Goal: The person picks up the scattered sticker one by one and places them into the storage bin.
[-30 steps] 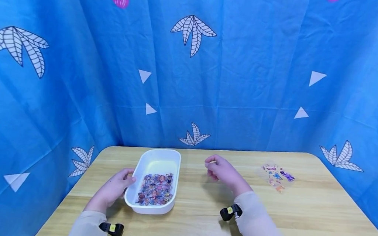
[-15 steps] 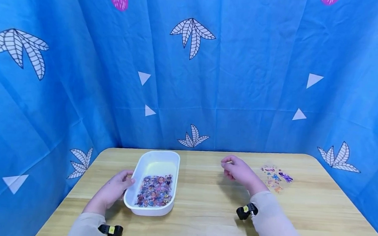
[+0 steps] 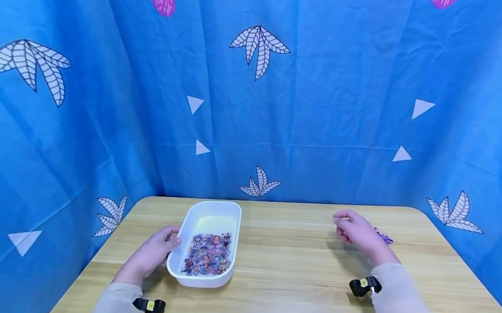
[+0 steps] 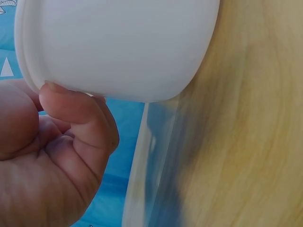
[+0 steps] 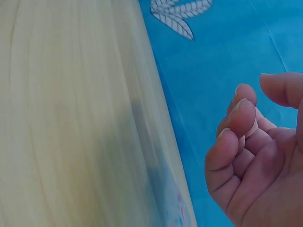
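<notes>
My left hand [image 3: 155,252] grips the left rim of a white rectangular plastic tub [image 3: 200,282], thumb on the rim. In the left wrist view, the curled fingers [image 4: 75,111] press against the smooth outer wall of the tub [image 4: 123,52]. Inside the tub lie small colourful cartoon stickers [image 3: 209,254], overlapping in one patch. At the right, my right hand [image 3: 357,233] hovers over the table with nothing in it; its fingers [image 5: 220,151] bend loosely, the thumb apart from them. Behind that hand a purple sticker [image 3: 385,237] peeks out; the other stickers there are hidden.
The wooden table [image 3: 285,277] carries both the tub and the stickers on the right. A blue patterned curtain [image 3: 325,108] hangs along its back edge and both sides. Each wrist wears a black camera [image 3: 364,286] on a strap.
My right hand has moved steadily right from near the table's middle and now covers most of the stickers on that side. The left hand and the tub have stayed in place.
</notes>
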A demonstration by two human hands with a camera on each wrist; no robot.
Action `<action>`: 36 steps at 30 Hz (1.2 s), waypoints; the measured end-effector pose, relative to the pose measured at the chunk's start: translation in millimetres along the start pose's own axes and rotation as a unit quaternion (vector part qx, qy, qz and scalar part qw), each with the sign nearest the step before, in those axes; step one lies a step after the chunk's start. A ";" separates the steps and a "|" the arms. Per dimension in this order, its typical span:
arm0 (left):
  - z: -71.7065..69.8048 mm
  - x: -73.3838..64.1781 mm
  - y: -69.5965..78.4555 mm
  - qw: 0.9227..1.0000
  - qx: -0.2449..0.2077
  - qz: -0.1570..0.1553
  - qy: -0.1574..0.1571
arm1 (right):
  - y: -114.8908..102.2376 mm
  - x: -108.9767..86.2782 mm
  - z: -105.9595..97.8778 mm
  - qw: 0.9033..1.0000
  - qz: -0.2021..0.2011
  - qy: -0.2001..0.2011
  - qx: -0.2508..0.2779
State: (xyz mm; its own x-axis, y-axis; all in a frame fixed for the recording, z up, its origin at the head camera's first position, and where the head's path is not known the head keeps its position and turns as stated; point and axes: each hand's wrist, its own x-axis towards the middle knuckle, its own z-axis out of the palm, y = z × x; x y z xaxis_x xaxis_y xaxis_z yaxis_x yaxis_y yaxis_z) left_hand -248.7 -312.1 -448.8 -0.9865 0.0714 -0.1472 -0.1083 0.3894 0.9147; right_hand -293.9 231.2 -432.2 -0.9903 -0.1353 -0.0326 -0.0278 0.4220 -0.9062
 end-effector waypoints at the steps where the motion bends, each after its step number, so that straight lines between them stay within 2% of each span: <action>1: 0.0 0.7 0.2 1.000 0.002 0.000 0.001 | 1.9 -1.6 -4.9 1.000 -0.001 0.004 -0.001; 5: -0.1 3.3 1.0 1.000 -0.001 0.000 0.002 | 9.7 -6.9 -21.7 1.000 0.002 0.016 0.008; 12: 0.6 4.2 -0.3 1.000 -0.002 0.001 0.000 | 25.4 -17.1 -45.4 0.998 0.032 0.039 0.035; 18: 1.1 3.9 -0.6 1.000 0.002 0.000 0.004 | 38.7 -22.4 -58.4 0.997 0.034 0.067 -0.002; 25: 0.9 0.0 -2.6 1.000 -0.007 0.005 0.000 | 46.5 -26.1 -64.0 0.996 0.056 0.074 -0.001; 32: 0.6 0.4 0.2 1.000 -0.001 -0.002 0.002 | 61.4 -25.8 -72.5 0.993 0.058 0.093 -0.051; 36: 0.4 0.5 1.4 1.000 0.004 -0.003 0.002 | 67.5 -28.5 -77.6 0.990 0.072 0.105 -0.066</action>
State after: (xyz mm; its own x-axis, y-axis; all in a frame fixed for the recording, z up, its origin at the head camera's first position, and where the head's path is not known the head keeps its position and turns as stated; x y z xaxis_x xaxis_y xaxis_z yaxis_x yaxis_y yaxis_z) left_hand -249.3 -311.1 -447.8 -0.9865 0.0647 -0.1503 -0.1127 0.3975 0.9107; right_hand -278.2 333.1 -459.7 -0.9913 0.1191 -0.0568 0.1125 0.5383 -0.8352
